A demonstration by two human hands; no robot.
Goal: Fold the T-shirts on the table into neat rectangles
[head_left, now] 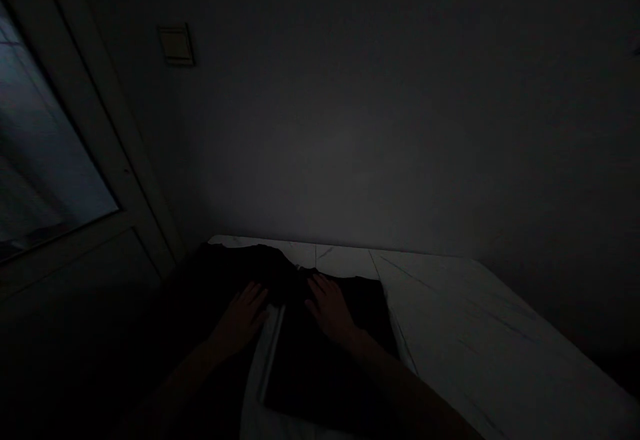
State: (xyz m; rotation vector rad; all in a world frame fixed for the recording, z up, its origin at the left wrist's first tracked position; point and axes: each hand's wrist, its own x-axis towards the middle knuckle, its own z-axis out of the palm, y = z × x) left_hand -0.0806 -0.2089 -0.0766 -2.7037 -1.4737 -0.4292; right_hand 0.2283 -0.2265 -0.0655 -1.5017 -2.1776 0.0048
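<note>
Very little light falls on the scene. My left hand [243, 317] lies with its fingers stretched out on a wide black cloth [220, 273], which looks like a garment and covers the left part of the table. On a squarish black cloth that looks folded [310, 373], my right hand [330, 310] rests flat with the fingers apart. The two cloths meet or overlap near the fingertips. Between them runs a pale strip [270, 353]; whether it is fabric or tabletop I cannot tell. Folds and details of the cloths are lost in the dark.
A white, marble-patterned table [465, 333] stretches to the right, its back edge by a grey wall [350, 127]. A switch plate [176, 45] is on the wall. To the left stands a door [110, 133] with a glass pane.
</note>
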